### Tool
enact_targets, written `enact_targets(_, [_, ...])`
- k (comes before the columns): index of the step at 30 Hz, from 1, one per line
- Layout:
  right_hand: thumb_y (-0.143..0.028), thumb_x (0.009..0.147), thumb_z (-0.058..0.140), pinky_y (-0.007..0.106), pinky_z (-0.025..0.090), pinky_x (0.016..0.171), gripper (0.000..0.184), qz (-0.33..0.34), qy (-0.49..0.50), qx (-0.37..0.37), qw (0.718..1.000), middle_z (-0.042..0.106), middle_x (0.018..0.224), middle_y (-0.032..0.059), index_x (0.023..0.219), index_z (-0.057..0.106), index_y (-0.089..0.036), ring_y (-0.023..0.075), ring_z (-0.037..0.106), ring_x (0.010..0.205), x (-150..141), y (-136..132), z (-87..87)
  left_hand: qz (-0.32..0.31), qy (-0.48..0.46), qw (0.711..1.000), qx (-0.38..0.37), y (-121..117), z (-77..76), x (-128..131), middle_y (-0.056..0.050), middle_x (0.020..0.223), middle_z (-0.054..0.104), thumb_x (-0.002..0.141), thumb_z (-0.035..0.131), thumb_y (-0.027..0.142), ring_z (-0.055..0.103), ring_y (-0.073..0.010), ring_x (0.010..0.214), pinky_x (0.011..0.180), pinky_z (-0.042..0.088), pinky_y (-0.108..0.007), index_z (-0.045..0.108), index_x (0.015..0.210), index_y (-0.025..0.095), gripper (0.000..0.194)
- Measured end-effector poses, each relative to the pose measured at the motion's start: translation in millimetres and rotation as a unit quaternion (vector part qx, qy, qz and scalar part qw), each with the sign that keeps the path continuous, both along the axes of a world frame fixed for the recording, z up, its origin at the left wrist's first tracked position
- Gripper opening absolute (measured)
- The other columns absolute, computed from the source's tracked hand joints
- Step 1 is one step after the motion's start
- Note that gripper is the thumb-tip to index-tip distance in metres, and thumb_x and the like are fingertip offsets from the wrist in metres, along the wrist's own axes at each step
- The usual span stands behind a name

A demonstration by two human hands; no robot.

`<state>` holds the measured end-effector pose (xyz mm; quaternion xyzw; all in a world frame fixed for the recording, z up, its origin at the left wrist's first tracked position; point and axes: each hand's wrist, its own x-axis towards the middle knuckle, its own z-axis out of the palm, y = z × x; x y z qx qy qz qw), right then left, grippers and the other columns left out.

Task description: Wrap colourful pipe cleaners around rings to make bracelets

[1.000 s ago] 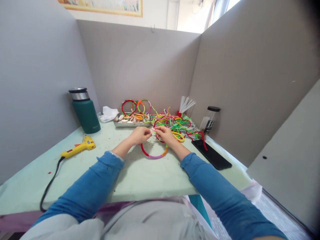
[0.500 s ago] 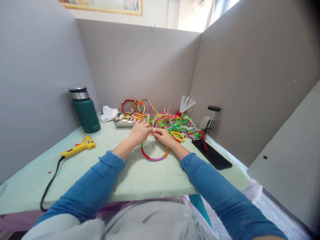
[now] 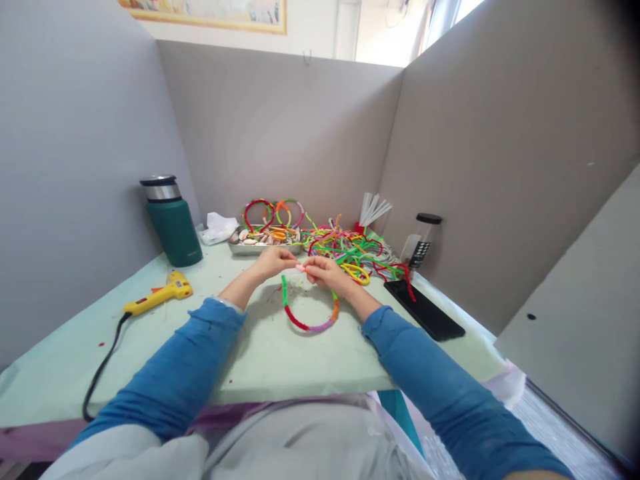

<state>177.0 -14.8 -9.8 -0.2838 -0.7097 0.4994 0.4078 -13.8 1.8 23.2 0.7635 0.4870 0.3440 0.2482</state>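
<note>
A headband point(image 3: 320, 328) wrapped in green, red, purple and orange pipe cleaner hangs as a U over the table, its green left end loose. My right hand point(image 3: 325, 273) is closed in a pinch at its other end, its fingers covering that part. Between the fingertips of both hands shows a short bit of pink pipe cleaner point(image 3: 301, 268). My left hand point(image 3: 273, 263) pinches the far side of this pink bit. Behind the hands lies a tangled heap of coloured pipe cleaners point(image 3: 345, 245).
Finished-looking headbands point(image 3: 259, 215) stand behind a metal tray point(image 3: 250, 251) of shells. To the left are a green bottle point(image 3: 174, 227) and a yellow glue gun point(image 3: 160, 295) with a black cord. A phone point(image 3: 425, 310) and a clear black-lidded jar point(image 3: 423, 237) sit to the right.
My left hand has shifted slightly left and down, drawing a little away from the right. The headband hangs lower, its green end now uncovered, and the pink bit shows between the fingertips.
</note>
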Motion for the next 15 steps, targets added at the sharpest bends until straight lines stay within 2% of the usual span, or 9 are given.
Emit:
enact_targets(3, [-0.036, 0.077, 0.053, 0.019, 0.013, 0.037, 0.024, 0.006, 0.047, -0.043, 0.998, 0.049, 0.055, -0.0059, 0.094, 0.05, -0.019, 0.0038, 0.022, 0.037, 0.7, 3.4, -0.5, -0.003, 0.003, 1.0, -0.01, 0.2, -2.8, -1.3, 0.003, 0.051, 0.051, 0.062, 0.064, 0.046, 0.038, -0.0082, 0.049, 0.047, 0.026, -0.022, 0.07, 0.069, 0.014, 0.033])
enact_targets(6, [-0.035, 0.075, 0.056, 0.019, 0.013, 0.037, 0.026, -0.007, 0.057, -0.036, 0.998, 0.044, 0.054, -0.0073, 0.096, 0.051, -0.02, 0.0041, 0.022, 0.038, 0.1, 3.7, -0.3, -0.005, 0.004, 1.0, -0.015, 0.6, -4.8, -2.1, 0.003, 0.049, 0.046, 0.062, 0.063, 0.048, 0.034, -0.0078, 0.048, 0.046, 0.024, -0.022, 0.069, 0.066, 0.015, 0.034])
enact_targets(11, [-0.038, 0.075, 0.06, 0.018, 0.016, 0.039, 0.032, -0.039, 0.041, 0.005, 0.998, 0.032, 0.05, -0.0082, 0.099, 0.058, -0.019, 0.0048, 0.023, 0.042, -2.6, 0.5, 0.3, -0.015, 0.026, 0.999, -0.012, 0.7, -4.6, -3.7, 0.002, 0.053, 0.05, 0.065, 0.06, 0.051, 0.036, -0.0084, 0.051, 0.048, 0.027, -0.022, 0.07, 0.071, 0.014, 0.039])
enact_targets(15, [-0.037, 0.075, 0.059, 0.019, 0.017, 0.039, 0.031, -0.071, 0.029, 0.002, 0.997, 0.033, 0.049, -0.0078, 0.097, 0.061, -0.016, 0.0045, 0.024, 0.041, -2.1, 3.9, -1.9, -0.018, 0.073, 0.997, -0.003, -2.5, 0.0, -3.3, 0.001, 0.055, 0.053, 0.066, 0.058, 0.049, 0.039, -0.0094, 0.052, 0.049, 0.028, -0.022, 0.071, 0.074, 0.012, 0.04])
